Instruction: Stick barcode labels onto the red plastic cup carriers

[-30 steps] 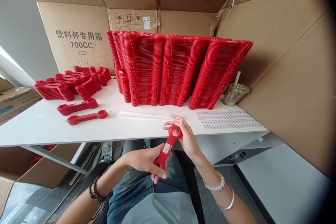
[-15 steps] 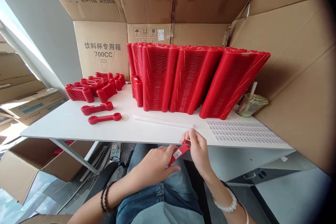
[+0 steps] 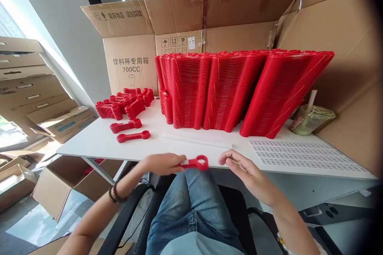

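My left hand is closed on one end of a red plastic strip with a ring at its free end. The strip is held level just past the table's front edge, above my lap. My right hand is apart from it on the right, fingers loosely spread and holding nothing. Two short red stacks of such pieces lie on the table to the left, with a thin rubber band beside the nearer one. A long white strip lies on the table beyond my hands.
Tall red stacks stand along the table's back, with bundled red pieces to their left. A sheet of small labels lies at the right. Behind it are a cup with a straw and cardboard walls. An open carton sits below left.
My right hand has let go of the red strip and moved right, its fingers opening. My left hand has carried the strip slightly up and left. The camera view has shifted.
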